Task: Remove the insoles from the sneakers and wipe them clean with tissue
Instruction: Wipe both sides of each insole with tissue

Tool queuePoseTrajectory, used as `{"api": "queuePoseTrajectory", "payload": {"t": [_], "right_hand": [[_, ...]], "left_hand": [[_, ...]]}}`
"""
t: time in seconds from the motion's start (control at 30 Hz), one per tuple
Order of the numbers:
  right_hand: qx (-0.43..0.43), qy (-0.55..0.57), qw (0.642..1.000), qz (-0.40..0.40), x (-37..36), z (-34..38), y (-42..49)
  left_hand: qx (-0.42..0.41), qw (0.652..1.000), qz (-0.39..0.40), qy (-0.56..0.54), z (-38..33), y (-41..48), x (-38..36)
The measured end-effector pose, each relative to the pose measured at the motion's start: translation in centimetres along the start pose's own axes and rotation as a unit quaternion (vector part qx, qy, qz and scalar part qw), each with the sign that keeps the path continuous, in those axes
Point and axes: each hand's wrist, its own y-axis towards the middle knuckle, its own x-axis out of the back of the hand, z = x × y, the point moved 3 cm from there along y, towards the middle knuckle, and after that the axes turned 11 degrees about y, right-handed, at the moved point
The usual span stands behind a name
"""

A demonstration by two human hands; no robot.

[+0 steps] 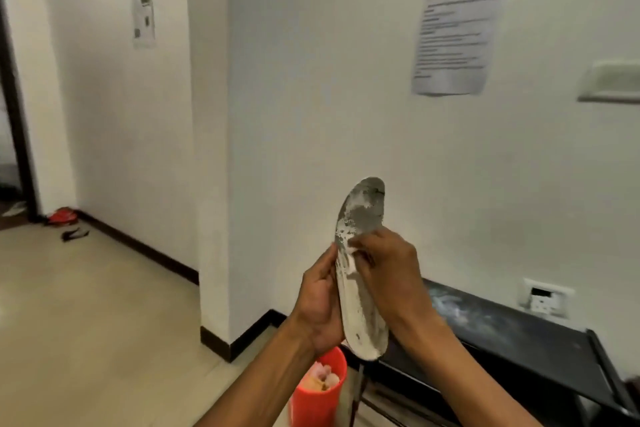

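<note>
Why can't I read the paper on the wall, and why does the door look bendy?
Head view: the printed notice is smeared by motion blur; the wide lens leans the door frame at the edge; the insole looks sharper; light is soft, without glare.

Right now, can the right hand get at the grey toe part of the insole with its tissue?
Probably yes. The right hand presses the tissue on the insole just below the grey toe part, which stands bare above the fingers; the left hand grips lower down.

Matt, worn insole (362, 215); glossy floor (86, 305)
</note>
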Motion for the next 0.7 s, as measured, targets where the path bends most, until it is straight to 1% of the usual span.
{"api": "queuePoseTrajectory", "payload": {"t": [0.1,0.17,0.23,0.3,0.33,0.4,0.47,0.5,0.6,0.63,0.7], "right_hand": [[0.057,-0.034,0.998,0.014,3.4,3.5,-0.9],[0.067,-0.052,0.996,0.008,6.3,4.4,-1.3],[0.057,-0.064,0.995,-0.041,9.4,4.4,0.4],[0.072,-0.068,0.991,-0.090,11.6,5.0,2.1],[0.086,-0.072,0.989,-0.091,12.0,5.9,2.4],[0.118,-0.079,0.988,-0.054,12.2,7.7,1.4],[0.125,-0.095,0.987,-0.022,13.1,8.8,0.4],[0.121,-0.114,0.986,-0.028,13.9,8.8,0.8],[0.130,-0.147,0.975,-0.108,16.7,8.9,3.7],[0.142,-0.149,0.973,-0.109,17.0,9.3,4.3],[0.169,-0.162,0.970,-0.063,16.5,10.4,3.9]], "left_hand": [[-0.008,0.999,0.035,-0.002,-0.7,-1.2,-4.0],[-0.013,0.998,0.060,0.017,-0.8,-2.0,-6.1],[-0.021,0.996,0.086,0.032,-0.7,-2.7,-8.4],[-0.025,0.994,0.103,0.036,-0.8,-3.2,-10.4],[-0.029,0.993,0.112,0.033,-0.9,-3.4,-11.3],[-0.034,0.992,0.120,0.025,-1.3,-3.7,-12.3],[-0.033,0.990,0.132,0.036,-1.6,-4.2,-13.3],[-0.029,0.988,0.142,0.042,-1.6,-4.4,-13.7],[-0.018,0.983,0.177,0.055,-1.6,-4.8,-15.4],[-0.019,0.982,0.178,0.058,-1.8,-4.9,-16.0],[-0.031,0.983,0.172,0.048,-2.3,-4.6,-16.6]]}}
